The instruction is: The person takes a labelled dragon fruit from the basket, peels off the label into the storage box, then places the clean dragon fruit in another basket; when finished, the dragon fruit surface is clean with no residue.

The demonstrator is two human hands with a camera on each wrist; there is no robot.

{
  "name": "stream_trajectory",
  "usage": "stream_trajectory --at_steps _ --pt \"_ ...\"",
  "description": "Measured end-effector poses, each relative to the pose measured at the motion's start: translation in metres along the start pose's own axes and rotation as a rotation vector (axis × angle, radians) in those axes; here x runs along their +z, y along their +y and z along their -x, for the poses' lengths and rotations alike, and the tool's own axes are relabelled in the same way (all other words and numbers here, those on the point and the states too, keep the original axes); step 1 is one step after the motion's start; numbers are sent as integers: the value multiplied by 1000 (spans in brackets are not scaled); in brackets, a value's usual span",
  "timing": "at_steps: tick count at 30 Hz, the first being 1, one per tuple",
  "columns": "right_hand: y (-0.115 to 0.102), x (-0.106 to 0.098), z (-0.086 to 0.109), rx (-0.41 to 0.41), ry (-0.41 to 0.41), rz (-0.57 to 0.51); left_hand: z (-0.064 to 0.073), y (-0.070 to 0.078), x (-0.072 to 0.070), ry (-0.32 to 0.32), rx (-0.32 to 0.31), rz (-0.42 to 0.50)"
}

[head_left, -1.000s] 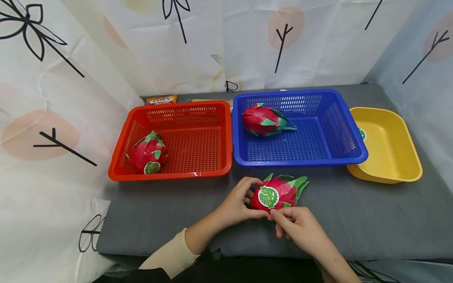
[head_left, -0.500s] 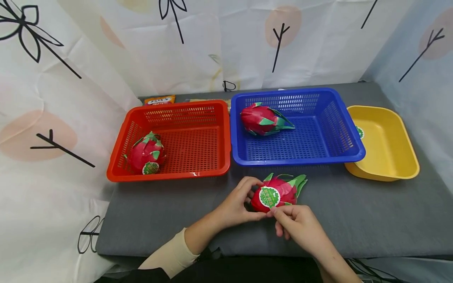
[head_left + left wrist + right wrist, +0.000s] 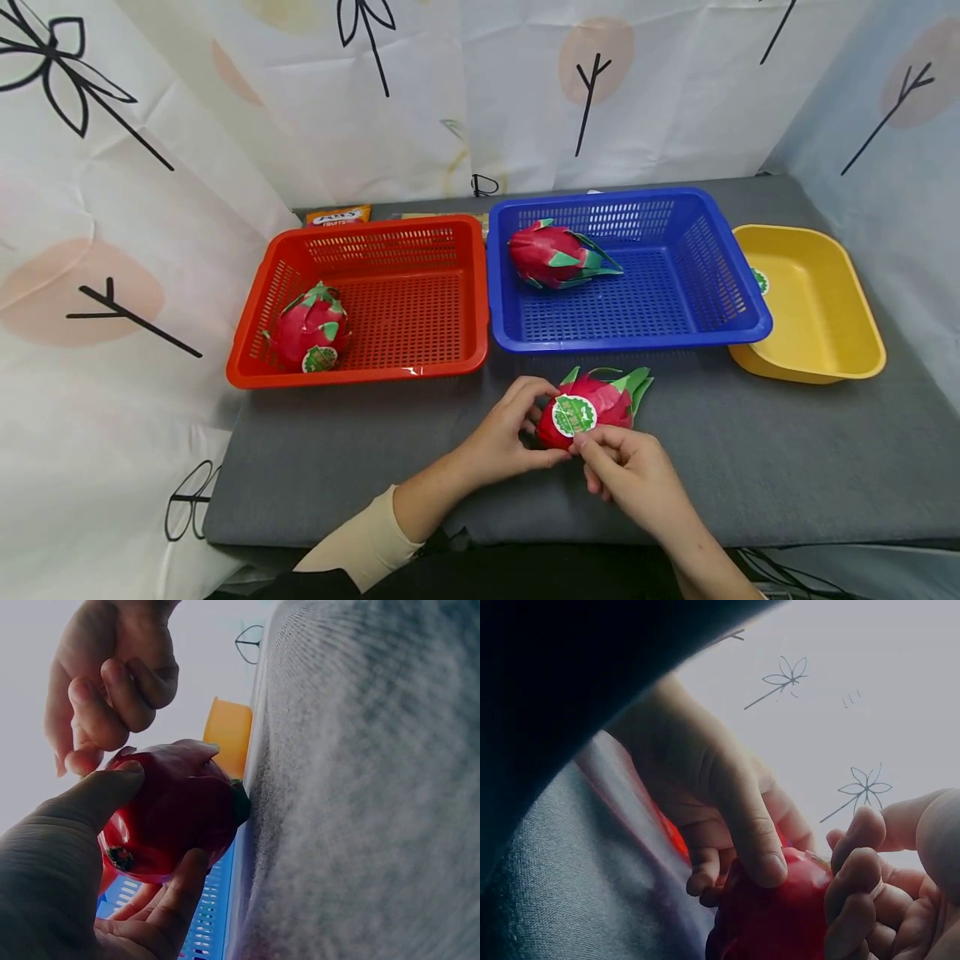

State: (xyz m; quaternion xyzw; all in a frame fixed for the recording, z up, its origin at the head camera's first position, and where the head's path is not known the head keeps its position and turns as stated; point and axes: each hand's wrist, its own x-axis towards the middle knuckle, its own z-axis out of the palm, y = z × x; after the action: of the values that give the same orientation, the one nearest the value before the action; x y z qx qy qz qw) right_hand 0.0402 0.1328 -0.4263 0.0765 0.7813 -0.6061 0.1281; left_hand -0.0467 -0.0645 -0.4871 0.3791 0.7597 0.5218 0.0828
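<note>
A dragon fruit (image 3: 611,402) with green-tipped scales is held low over the front of the table, its leafy end toward the right. My left hand (image 3: 510,429) grips its blunt end, thumb on the near side and fingers around the far side. A round green-and-white sticker (image 3: 573,414) faces up on the fruit. At its lower edge my right hand (image 3: 630,475) pinches with thumb and index finger, the other fingers curled. In the left wrist view the dark stem spot of the fruit (image 3: 180,810) shows between the left thumb and fingers.
Behind the hands stand a red basket (image 3: 405,373) with another stickered dragon fruit (image 3: 309,327), and a blue basket (image 3: 637,343) with a dragon fruit (image 3: 553,252) showing no sticker. A yellow bin (image 3: 817,308) with a sticker on its inner wall is at the right.
The right fingertips have moved slightly up along the sticker's lower edge. The fruit has shifted a little to the right within the left hand's grip; the baskets stay put.
</note>
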Motion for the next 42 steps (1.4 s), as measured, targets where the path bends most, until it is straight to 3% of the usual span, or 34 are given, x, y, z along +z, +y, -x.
stream_trajectory --at_steps 7,14,20,28,35,42 --pt "-2 -1 0 54 -29 72 -1 -2 0 -10 -24 12" --pt "-1 0 -3 66 -68 32 0 -2 -2 -37 11 9" --pt "1 2 -3 65 -13 10 0 -1 -1 -52 38 -15" --pt "-2 7 -3 63 156 100 1 -3 2 -38 139 -101" --pt "-2 5 1 28 210 114 6 3 16 -1 143 -104" --pt "-1 4 4 -11 218 94 7 3 20 23 155 -82"
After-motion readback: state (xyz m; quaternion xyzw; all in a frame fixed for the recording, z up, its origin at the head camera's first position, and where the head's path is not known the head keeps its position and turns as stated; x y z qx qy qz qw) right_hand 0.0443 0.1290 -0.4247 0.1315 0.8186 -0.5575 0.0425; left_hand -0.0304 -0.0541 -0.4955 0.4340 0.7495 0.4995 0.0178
